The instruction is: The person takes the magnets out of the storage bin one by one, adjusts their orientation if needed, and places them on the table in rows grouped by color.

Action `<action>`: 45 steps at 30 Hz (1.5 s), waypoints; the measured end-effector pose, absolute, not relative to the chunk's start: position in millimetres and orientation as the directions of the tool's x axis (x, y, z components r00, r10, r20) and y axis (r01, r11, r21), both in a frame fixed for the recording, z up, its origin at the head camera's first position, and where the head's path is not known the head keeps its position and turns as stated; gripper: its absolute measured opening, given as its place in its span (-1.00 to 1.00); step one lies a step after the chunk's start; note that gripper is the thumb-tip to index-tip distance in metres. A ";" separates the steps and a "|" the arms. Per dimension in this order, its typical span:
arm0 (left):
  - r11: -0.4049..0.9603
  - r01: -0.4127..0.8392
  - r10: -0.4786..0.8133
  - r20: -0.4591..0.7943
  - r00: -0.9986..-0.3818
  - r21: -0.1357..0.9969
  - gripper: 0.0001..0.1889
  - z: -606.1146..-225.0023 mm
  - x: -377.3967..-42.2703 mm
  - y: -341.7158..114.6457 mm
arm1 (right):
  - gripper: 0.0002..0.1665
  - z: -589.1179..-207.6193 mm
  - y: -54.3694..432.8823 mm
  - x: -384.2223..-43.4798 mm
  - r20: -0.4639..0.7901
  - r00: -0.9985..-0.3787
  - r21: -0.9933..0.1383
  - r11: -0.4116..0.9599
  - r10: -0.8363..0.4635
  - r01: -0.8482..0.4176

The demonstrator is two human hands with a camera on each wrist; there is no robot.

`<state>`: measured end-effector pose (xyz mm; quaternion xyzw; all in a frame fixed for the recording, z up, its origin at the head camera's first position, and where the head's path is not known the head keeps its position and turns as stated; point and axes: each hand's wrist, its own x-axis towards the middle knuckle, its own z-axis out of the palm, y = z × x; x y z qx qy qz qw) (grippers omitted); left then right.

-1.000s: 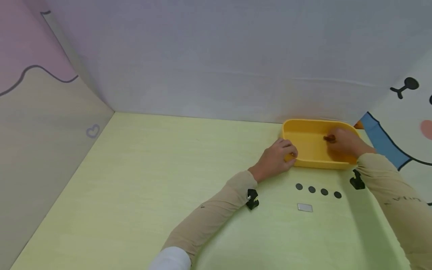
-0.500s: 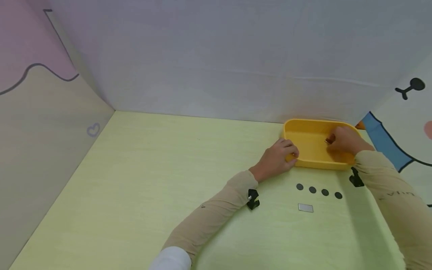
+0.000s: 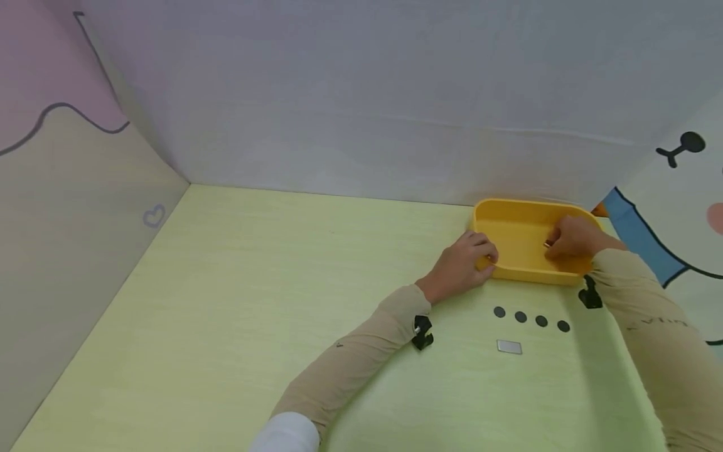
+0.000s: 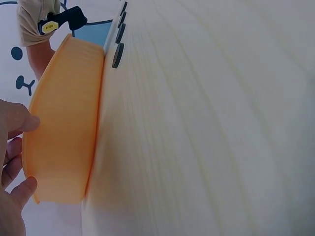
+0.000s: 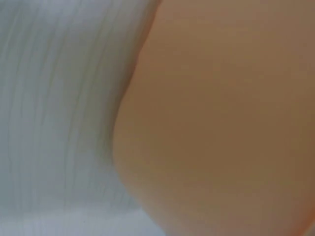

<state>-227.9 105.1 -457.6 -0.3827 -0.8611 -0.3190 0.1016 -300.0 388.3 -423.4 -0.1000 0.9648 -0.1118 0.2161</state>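
A yellow tray [image 3: 516, 242] with rounded corners sits against the back wall at the right in the head view. At its front left corner my left hand [image 3: 460, 262] grips the rim; the left wrist view has the fingertips against the tray's outer wall [image 4: 64, 123]. Inside the tray's right part, my right hand [image 3: 576, 237] pinches a small thing with a shiny edge [image 3: 547, 245], low over the tray floor. Most of that thing is hidden by the fingers, and I cannot tell its kind. The right wrist view shows only the tray's outer wall [image 5: 211, 123], close up.
In front of the tray, several dark round discs [image 3: 520, 317] lie in a row on the pale green table [image 3: 282, 282]. Nearer to me is a small silver-grey rectangle [image 3: 509, 347]. A printed wall [image 3: 695, 201] rises at the right, close to the tray.
The right hand has turned slightly inside the tray, and less of the small thing shows between its fingers. The right forearm has shifted a little left. The left hand keeps its grip on the rim.
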 end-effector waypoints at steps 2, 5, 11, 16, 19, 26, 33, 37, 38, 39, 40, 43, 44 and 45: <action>0.496 0.724 0.596 0.417 -0.686 0.480 -0.93 -458.1 -228.2 106.7 | -0.77 -425.2 390.7 -299.9 -0.412 -0.881 -0.259 0.957 -0.233 -0.132; 0.496 0.724 0.600 0.414 -0.684 0.479 -0.93 -457.2 -227.5 107.4 | -0.77 -427.6 393.2 -299.3 -0.435 -0.871 -0.267 0.956 -0.229 -0.118; 0.500 0.726 0.601 0.415 -0.684 0.472 -0.93 -456.3 -227.9 109.3 | -0.64 -427.6 395.0 -297.2 -0.426 -0.866 -0.262 0.952 -0.261 -0.158; 0.494 0.731 0.601 0.422 -0.678 0.471 -0.93 -455.0 -227.5 110.8 | -0.64 -427.4 396.7 -296.5 -0.420 -0.867 -0.274 0.948 -0.269 -0.162; 0.491 0.734 0.602 0.426 -0.675 0.469 -0.93 -454.5 -227.7 111.5 | -0.67 -428.6 399.4 -296.4 -0.416 -0.871 -0.283 0.947 -0.262 -0.150; 0.487 0.733 0.602 0.425 -0.675 0.474 -0.93 -454.4 -228.3 113.1 | -0.71 -428.1 401.8 -293.2 -0.390 -0.882 -0.285 0.946 -0.263 -0.156; 0.490 0.732 0.600 0.426 -0.677 0.473 -0.93 -456.6 -229.3 115.6 | -0.69 -431.4 407.0 -291.0 -0.357 -0.889 -0.265 0.944 -0.287 -0.198; 0.489 0.733 0.601 0.426 -0.676 0.473 -0.92 -456.9 -229.6 116.8 | -0.68 -433.2 410.4 -289.0 -0.333 -0.894 -0.266 0.940 -0.299 -0.215; 0.488 0.734 0.602 0.426 -0.675 0.473 -0.93 -456.9 -229.7 117.0 | -0.68 -433.3 410.9 -288.4 -0.325 -0.896 -0.268 0.938 -0.302 -0.219; 0.487 0.734 0.602 0.426 -0.675 0.474 -0.93 -456.7 -229.6 117.0 | -0.68 -433.3 411.1 -287.7 -0.319 -0.898 -0.271 0.937 -0.301 -0.218; 0.487 0.733 0.602 0.425 -0.676 0.475 -0.93 -456.3 -229.5 116.9 | -0.67 -433.1 410.9 -286.9 -0.314 -0.901 -0.277 0.936 -0.301 -0.216; 0.486 0.730 0.600 0.423 -0.679 0.481 -0.93 -454.8 -229.0 115.8 | -0.67 -432.2 409.1 -284.6 -0.299 -0.908 -0.298 0.933 -0.294 -0.204; 0.485 0.730 0.600 0.423 -0.679 0.482 -0.93 -454.3 -228.8 115.4 | -0.67 -432.0 408.4 -284.0 -0.292 -0.910 -0.300 0.932 -0.294 -0.205; 0.485 0.729 0.599 0.424 -0.679 0.483 -0.93 -453.8 -228.7 115.0 | -0.66 -431.7 407.6 -283.5 -0.288 -0.912 -0.303 0.931 -0.293 -0.203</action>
